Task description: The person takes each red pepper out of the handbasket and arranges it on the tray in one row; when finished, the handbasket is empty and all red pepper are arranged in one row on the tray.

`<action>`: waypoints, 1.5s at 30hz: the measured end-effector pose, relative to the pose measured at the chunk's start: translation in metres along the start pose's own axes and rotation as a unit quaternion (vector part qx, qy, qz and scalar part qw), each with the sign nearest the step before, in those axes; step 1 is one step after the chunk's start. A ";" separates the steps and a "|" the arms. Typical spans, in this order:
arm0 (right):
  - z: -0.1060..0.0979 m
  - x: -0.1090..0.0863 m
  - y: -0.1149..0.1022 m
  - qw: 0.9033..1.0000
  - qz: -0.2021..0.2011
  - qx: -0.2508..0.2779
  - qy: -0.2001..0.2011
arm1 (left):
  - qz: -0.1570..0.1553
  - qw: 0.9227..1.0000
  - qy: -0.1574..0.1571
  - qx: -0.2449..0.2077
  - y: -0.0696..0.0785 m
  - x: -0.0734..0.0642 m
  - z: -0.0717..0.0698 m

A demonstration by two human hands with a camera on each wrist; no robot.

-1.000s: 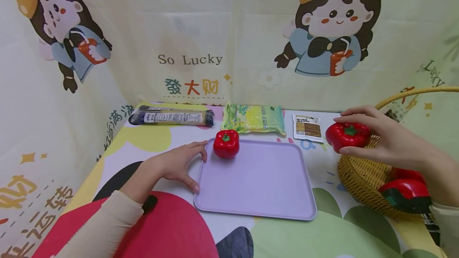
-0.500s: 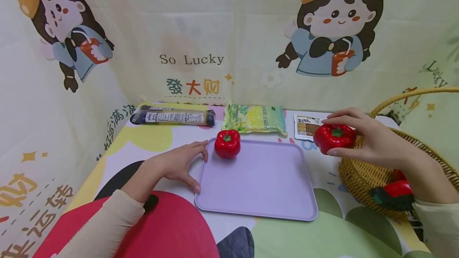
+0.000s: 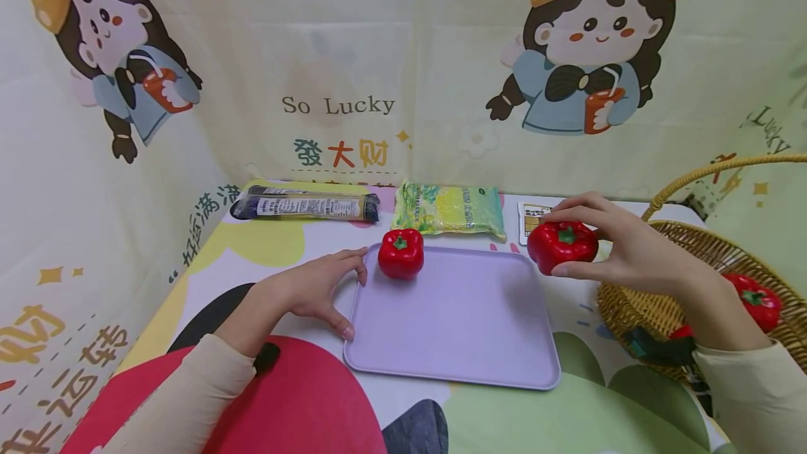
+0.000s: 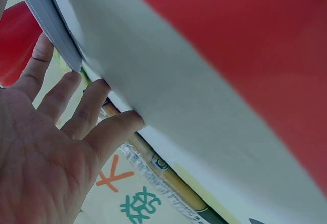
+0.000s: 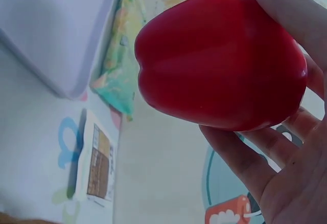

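Observation:
My right hand (image 3: 621, 247) grips a red bell pepper (image 3: 562, 246) with a green stem, thumb below and fingers above. It is held up over the tray's back right corner in the head view. The right wrist view has this pepper (image 5: 219, 60) large, with fingers wrapped along its sides. A second red bell pepper (image 3: 401, 255) sits in the back left corner of the lilac tray (image 3: 447, 328). At the tray's left edge rests my left hand (image 3: 309, 293), thumb and fingers spread. In the left wrist view, fingertips (image 4: 71, 78) touch the tray rim (image 4: 51, 25).
On the right stands a wicker basket (image 3: 621, 307) with a tall handle, holding another red pepper (image 3: 753, 302), partly behind my right forearm. Along the back lie a long dark packet (image 3: 309, 204), a yellow-green bag (image 3: 450, 209) and a small white sachet (image 3: 529, 219), partly hidden by my right hand.
My right hand has carried its bell pepper leftward from above the basket to the tray's back right corner, uncovering a pepper in the basket. My left hand has stayed at the tray's edge.

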State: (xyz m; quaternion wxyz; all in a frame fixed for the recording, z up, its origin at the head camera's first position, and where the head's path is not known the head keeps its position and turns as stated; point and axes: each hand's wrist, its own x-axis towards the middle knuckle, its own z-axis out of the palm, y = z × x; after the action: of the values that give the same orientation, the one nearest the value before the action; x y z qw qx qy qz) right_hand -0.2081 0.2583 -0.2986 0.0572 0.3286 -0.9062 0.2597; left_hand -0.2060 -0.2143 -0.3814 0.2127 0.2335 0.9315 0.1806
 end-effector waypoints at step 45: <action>0.075 0.059 -0.003 0.994 -0.017 0.092 -0.050 | -0.010 1.000 -0.003 0.001 0.000 0.002 0.000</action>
State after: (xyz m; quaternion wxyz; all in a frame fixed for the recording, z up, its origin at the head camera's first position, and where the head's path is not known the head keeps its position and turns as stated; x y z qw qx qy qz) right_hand -0.2473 0.1849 -0.3451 -0.0138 0.3605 -0.8744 0.3244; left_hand -0.2073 -0.2131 -0.3816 0.2169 0.2252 0.9332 0.1772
